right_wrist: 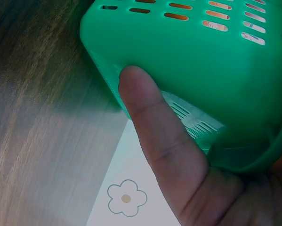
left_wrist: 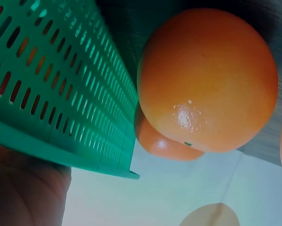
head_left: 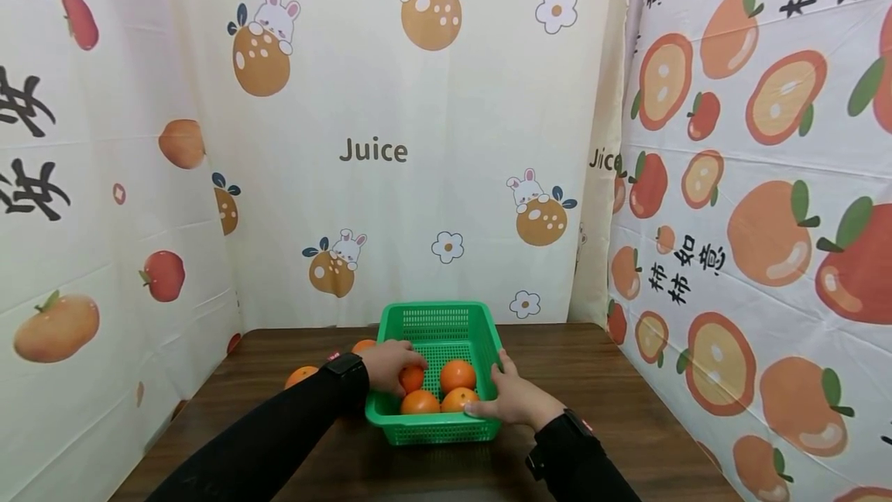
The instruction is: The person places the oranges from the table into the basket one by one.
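A green plastic basket (head_left: 439,428) with slotted walls stands on the table, several oranges inside it. My left hand (head_left: 392,364) reaches over the basket's left rim, its fingers curled round an orange (head_left: 411,379) inside. Close to that fruit lie another orange (head_left: 458,376) and, along the near wall, two more, one of them an orange (head_left: 420,403) at the left. At the right near corner my right hand (head_left: 519,396) grips the basket, thumb over the rim; in the right wrist view a finger (right_wrist: 155,117) lies against the outer wall. The left fingertips are hidden in the left wrist view.
Outside the basket on its left are more oranges, among them an orange (head_left: 301,375) beside my left sleeve and a large orange (left_wrist: 209,80) close to the slotted wall. The dark wooden table (head_left: 592,378) meets printed cloth curtains (head_left: 446,254) at the back and sides.
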Tool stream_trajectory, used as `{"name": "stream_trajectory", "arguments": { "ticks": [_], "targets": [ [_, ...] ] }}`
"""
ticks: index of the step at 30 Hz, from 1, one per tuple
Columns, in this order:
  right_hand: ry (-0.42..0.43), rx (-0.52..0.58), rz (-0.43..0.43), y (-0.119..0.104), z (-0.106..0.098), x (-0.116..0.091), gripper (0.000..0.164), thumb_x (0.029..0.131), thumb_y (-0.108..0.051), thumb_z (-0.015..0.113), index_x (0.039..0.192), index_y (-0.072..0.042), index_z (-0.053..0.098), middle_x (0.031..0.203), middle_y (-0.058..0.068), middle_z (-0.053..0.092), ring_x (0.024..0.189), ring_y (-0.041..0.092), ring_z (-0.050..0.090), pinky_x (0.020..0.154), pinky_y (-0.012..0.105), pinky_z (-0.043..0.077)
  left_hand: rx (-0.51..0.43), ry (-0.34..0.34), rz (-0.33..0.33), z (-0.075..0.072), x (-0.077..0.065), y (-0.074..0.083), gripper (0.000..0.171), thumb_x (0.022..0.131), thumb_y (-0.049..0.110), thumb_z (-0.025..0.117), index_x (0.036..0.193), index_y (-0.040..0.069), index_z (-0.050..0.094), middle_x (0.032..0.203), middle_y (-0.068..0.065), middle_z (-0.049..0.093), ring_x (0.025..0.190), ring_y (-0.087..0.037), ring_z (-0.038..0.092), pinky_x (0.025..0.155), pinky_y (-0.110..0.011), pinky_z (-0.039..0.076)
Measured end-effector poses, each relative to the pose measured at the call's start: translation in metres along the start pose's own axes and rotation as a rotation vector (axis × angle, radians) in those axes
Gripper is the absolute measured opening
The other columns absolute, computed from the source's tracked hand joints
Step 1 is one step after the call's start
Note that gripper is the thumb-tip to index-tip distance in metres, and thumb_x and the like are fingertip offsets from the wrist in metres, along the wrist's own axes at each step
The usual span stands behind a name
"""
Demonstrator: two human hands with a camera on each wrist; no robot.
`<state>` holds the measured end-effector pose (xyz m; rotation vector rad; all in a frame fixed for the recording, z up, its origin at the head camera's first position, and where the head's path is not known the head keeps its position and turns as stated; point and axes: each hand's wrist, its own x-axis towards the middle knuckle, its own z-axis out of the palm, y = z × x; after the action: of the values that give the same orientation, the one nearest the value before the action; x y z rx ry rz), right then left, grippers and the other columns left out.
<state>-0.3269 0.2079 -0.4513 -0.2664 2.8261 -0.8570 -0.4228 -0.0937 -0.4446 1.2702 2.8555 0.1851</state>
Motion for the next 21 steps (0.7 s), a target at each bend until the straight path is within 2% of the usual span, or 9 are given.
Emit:
{"name": "stream_trajectory", "arguments": {
  "ticks": [9,16,21],
  "targets": [
    [0.004,-0.004,0.001,-0.0020,-0.0010,-0.0003,0.113,0.088,-0.067,0.077,0.164,0.003,0.033,0.180,0.018,-0.003,0.146,0.050,0.047,0.115,0.067,0.044,0.013,-0.016,-0.043,0.0030,0.0013,-0.0003,0.056,0.084,0.021,0.090,0.137,0.028,0.072,0.132,-0.003,0.065,0.105,-0.019,0.049,0.085,-0.035,0.049],
    [0.007,0.016,0.017,-0.0017,-0.0008,-0.0006,0.113,0.086,-0.066,0.080,0.164,0.002,0.035,0.180,0.017,-0.002,0.147,0.051,0.045,0.115,0.071,0.042,0.023,-0.013,-0.042,0.0089,0.0040,-0.0026,0.057,0.084,0.021,0.090,0.137,0.029,0.072,0.130,-0.002,0.066,0.103,-0.018,0.049,0.082,-0.033,0.049],
    [0.004,0.033,0.020,-0.0008,-0.0001,0.0003,0.112,0.086,-0.065,0.081,0.165,0.001,0.035,0.180,0.016,-0.002,0.148,0.052,0.043,0.115,0.073,0.040,0.052,-0.012,-0.038,0.0077,0.0015,0.0012,0.057,0.085,0.021,0.089,0.138,0.029,0.072,0.130,-0.001,0.066,0.104,-0.017,0.052,0.084,-0.033,0.051]
  ]
}}
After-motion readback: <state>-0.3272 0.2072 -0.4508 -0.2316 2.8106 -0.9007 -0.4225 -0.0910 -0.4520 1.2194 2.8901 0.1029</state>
